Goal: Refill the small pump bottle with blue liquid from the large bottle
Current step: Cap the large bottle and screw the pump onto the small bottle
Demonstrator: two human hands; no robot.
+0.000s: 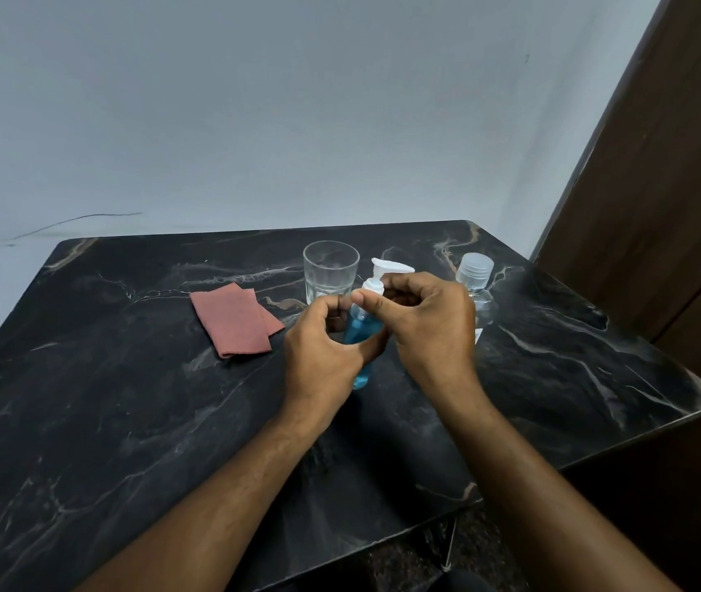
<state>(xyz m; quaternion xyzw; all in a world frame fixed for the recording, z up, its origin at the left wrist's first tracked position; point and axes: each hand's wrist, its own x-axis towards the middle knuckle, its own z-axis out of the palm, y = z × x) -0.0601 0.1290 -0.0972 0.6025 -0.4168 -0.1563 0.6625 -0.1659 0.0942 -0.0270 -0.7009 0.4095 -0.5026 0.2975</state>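
The small pump bottle [361, 331], clear with blue liquid inside, stands near the middle of the dark marble table [126, 399]. My left hand [323, 352] grips its body from the left. My right hand [421, 318] pinches the white pump collar [373, 286] at the neck, thumb in front; the white pump head [391, 265] sticks out above my fingers. The large bottle [474, 284], clear with a ribbed translucent cap, stands behind my right hand and is partly hidden by it; its contents look clear where visible.
An empty drinking glass [330, 271] stands just behind the pump bottle. A folded reddish cloth [235, 320] lies to the left. A grey wall is behind the table; a brown wooden door [660, 185] is at the right, past the table's right edge.
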